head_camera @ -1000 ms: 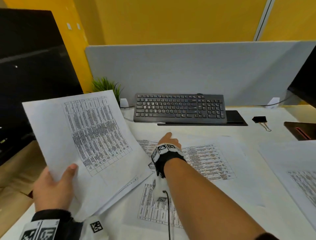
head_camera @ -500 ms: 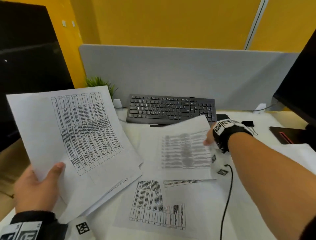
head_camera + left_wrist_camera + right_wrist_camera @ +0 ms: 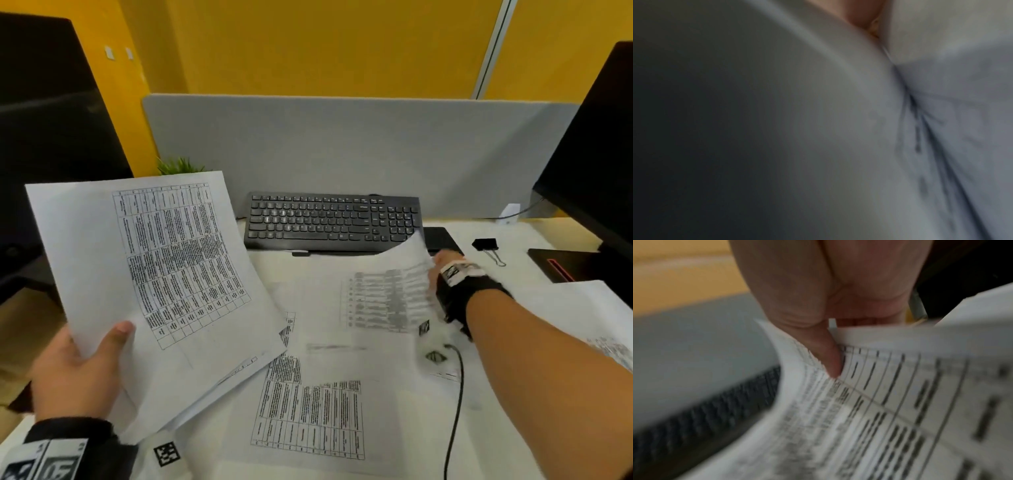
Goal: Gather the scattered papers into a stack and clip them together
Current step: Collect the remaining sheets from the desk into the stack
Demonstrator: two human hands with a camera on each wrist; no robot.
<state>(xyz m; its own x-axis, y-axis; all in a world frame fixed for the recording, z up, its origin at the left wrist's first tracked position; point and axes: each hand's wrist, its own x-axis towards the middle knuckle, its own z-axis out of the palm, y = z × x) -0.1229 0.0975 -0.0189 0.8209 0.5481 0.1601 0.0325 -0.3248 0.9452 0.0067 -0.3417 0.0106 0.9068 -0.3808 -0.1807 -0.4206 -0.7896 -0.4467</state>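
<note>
My left hand [image 3: 85, 363] grips a small stack of printed sheets [image 3: 164, 274] by its lower left corner and holds it tilted above the desk's left side. The left wrist view shows only blurred white paper [image 3: 941, 129]. My right hand [image 3: 442, 274] pinches the right edge of one printed sheet [image 3: 370, 301] and lifts it off the desk in front of the keyboard; its thumb [image 3: 828, 356] presses on the curled sheet [image 3: 900, 418]. Another printed sheet [image 3: 308, 414] lies flat at the front. A black binder clip [image 3: 486, 246] rests to the right of the keyboard.
A black keyboard [image 3: 332, 219] sits against the grey divider [image 3: 342, 144]. Monitors stand at the far left [image 3: 51, 137] and right [image 3: 596, 154]. Another sheet [image 3: 589, 318] lies at the right edge. A black cable [image 3: 457, 404] hangs from my right wrist over the papers.
My right hand moved from the middle of the desk to the right, took a sheet by its right edge and lifted it. The left hand kept holding its stack.
</note>
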